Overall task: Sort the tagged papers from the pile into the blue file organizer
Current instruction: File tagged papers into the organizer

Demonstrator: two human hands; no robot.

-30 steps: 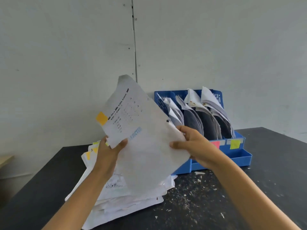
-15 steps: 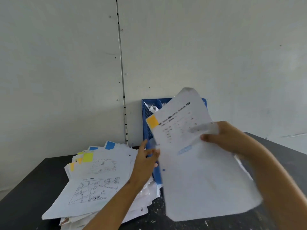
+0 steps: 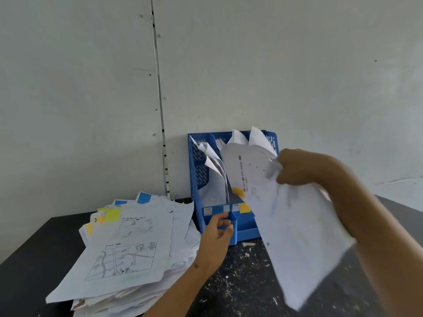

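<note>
Right hand (image 3: 295, 167) pinches a sheet (image 3: 283, 216) before the organizer (image 3: 229, 186); left hand (image 3: 216, 234), grip loosely spread, hovers beside the pile (image 3: 128, 248) on the tabletop (image 3: 242, 282).

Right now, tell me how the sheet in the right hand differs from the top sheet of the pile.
The held sheet hangs in the air, gripped by the right hand in front of the blue file organizer; the top sheet of the pile lies flat. The held sheet carries an orange tag, the top sheet a yellow tag. The top sheet shows a map drawing; the held sheet shows only text lines. Both are white printed papers.
</note>
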